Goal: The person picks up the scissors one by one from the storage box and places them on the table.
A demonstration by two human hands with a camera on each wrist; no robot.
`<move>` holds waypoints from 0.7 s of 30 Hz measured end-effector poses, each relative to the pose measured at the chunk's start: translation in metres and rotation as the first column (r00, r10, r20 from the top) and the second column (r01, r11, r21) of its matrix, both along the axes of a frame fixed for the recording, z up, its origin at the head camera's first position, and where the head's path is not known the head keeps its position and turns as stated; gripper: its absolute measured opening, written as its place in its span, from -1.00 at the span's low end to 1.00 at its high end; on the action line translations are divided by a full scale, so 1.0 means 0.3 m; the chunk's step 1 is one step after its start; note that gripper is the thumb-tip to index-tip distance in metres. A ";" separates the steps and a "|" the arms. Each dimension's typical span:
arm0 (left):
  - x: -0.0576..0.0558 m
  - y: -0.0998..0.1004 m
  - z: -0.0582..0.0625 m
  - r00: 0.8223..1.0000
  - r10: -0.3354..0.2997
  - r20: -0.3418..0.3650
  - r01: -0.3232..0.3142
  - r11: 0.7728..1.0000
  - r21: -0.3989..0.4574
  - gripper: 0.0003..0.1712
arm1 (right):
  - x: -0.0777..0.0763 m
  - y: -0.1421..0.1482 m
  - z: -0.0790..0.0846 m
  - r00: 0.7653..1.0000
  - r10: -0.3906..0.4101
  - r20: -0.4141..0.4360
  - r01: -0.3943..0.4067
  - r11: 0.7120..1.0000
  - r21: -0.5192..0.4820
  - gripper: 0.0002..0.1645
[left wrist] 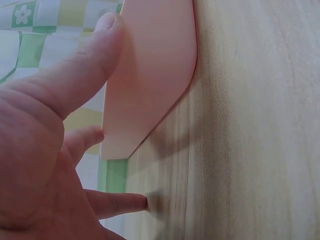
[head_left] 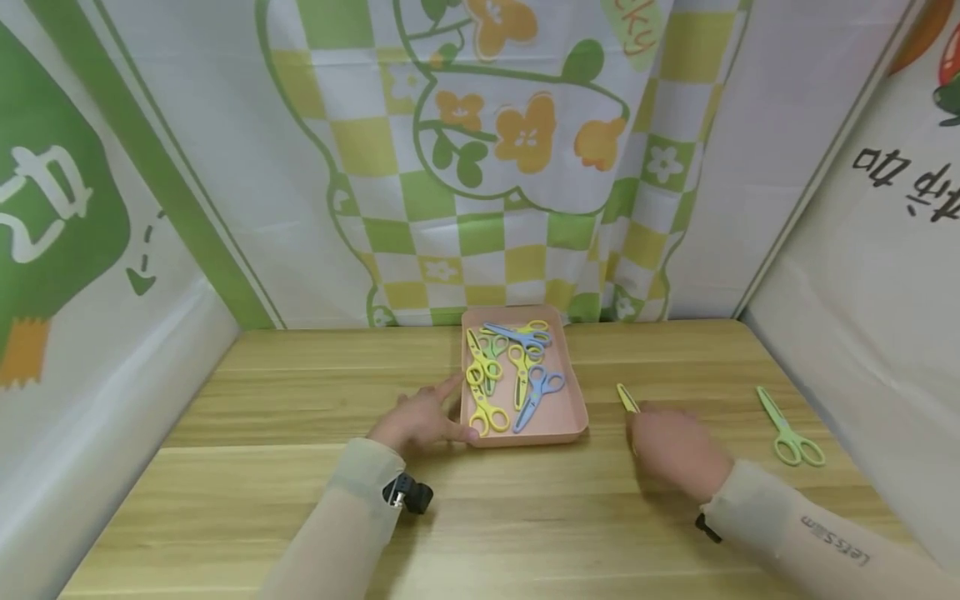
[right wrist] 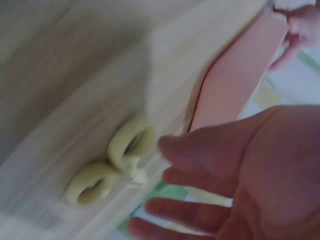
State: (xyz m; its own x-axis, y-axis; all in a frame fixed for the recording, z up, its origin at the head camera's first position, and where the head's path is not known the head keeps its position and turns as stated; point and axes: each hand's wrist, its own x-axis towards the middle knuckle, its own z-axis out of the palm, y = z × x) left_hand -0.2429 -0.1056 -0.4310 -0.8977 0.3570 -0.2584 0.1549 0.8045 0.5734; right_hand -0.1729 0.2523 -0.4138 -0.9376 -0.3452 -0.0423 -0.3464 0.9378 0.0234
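Note:
A pink tray (head_left: 558,423) holds several yellow, blue and green scissors, among them a blue pair (head_left: 534,398) near its front. My left hand (head_left: 422,417) is at the tray's left side, thumb against the wall by the near corner and fingers spread straight, as the left wrist view shows. To the right of the tray, my right hand (head_left: 675,446) is over yellow scissors (head_left: 627,397), hiding their handles in the head view. In the right wrist view, the yellow handle loops (right wrist: 116,147) lie on the table just off the thumb tip, with the fingers extended beside them.
Green scissors (head_left: 784,435) lie on the wooden table (head_left: 300,383) at the far right, beyond my right hand. A patterned curtain (head_left: 480,233) hangs behind the table's back edge, and printed cloth walls stand on both sides.

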 end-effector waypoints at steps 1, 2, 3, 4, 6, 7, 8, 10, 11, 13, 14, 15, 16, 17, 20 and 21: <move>0.001 0.001 0.001 1.000 -0.003 -0.001 0.003 1.000 -0.001 0.25 | 0.010 -0.012 0.001 1.000 -0.007 -0.005 0.007 1.000 0.006 -0.91; 0.002 0.002 0.002 1.000 -0.006 -0.001 0.006 1.000 -0.003 0.25 | 0.017 -0.021 0.002 1.000 -0.019 -0.012 0.019 1.000 0.021 -0.91; 0.002 0.004 0.002 1.000 -0.007 -0.001 0.007 1.000 -0.004 0.24 | 0.022 -0.026 0.004 0.999 -0.037 -0.008 0.037 0.999 0.024 -0.91; 0.003 0.005 0.001 1.000 -0.009 0.000 0.009 1.000 -0.006 0.25 | 0.023 -0.030 0.005 0.999 -0.054 0.003 0.054 0.998 0.021 -0.92; 0.006 0.007 0.004 1.000 -0.009 0.000 0.009 1.000 -0.004 0.25 | 0.021 -0.028 0.001 0.997 -0.069 0.022 0.069 0.998 0.006 -0.92; 0.007 0.008 0.005 1.000 -0.006 0.002 0.006 1.000 -0.004 0.25 | 0.018 -0.023 -0.003 0.997 -0.071 0.036 0.071 0.997 -0.008 -0.91; 0.007 0.009 0.005 1.000 -0.005 0.003 0.005 1.000 -0.003 0.25 | 0.016 -0.018 -0.009 0.996 -0.071 0.052 0.072 0.997 -0.024 -0.89; 0.006 0.008 0.002 1.000 -0.007 0.005 0.007 1.000 -0.006 0.25 | 0.011 -0.004 -0.022 0.995 -0.065 0.074 0.069 0.996 -0.057 -0.86; 0.006 0.007 0.000 1.000 -0.012 0.004 0.012 1.000 -0.007 0.25 | 0.009 0.004 -0.030 0.995 -0.059 0.081 0.065 0.995 -0.073 -0.84; 0.003 0.005 -0.004 1.000 -0.016 0.004 0.016 1.000 -0.009 0.26 | 0.008 0.020 -0.042 0.993 -0.056 0.099 0.066 0.993 -0.099 -0.80; 0.002 0.005 -0.005 1.000 -0.018 0.003 0.018 1.000 -0.009 0.26 | 0.008 0.029 -0.046 0.994 -0.054 0.099 0.064 0.993 -0.101 -0.80; 0.001 0.004 -0.005 1.000 -0.020 0.003 0.020 1.000 -0.009 0.26 | 0.007 0.037 -0.048 0.993 -0.057 0.108 0.069 0.992 -0.106 -0.81; 0.001 0.004 -0.006 1.000 -0.020 0.003 0.020 1.000 -0.010 0.27 | 0.007 0.046 -0.049 0.991 -0.064 0.120 0.077 0.991 -0.109 -0.81; 0.000 0.003 -0.005 1.000 -0.021 0.002 0.021 1.000 -0.010 0.27 | 0.007 0.056 -0.048 0.989 -0.069 0.133 0.083 0.991 -0.107 -0.82; 0.000 0.002 -0.003 1.000 -0.018 0.004 0.018 1.000 -0.013 0.28 | 0.004 0.089 -0.038 0.978 -0.098 0.184 0.116 0.989 -0.092 -0.84; -0.001 0.002 -0.003 1.000 -0.018 0.004 0.018 1.000 -0.015 0.28 | 0.002 0.102 -0.032 0.973 -0.110 0.204 0.130 0.988 -0.086 -0.85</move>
State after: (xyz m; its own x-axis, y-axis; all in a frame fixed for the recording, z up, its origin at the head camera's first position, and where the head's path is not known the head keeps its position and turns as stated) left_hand -0.2433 -0.1051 -0.4317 -0.8900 0.3693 -0.2673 0.1673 0.8101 0.5619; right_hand -0.1722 0.2829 -0.4234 -0.9486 -0.2427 -0.2031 -0.2199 0.9670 -0.1285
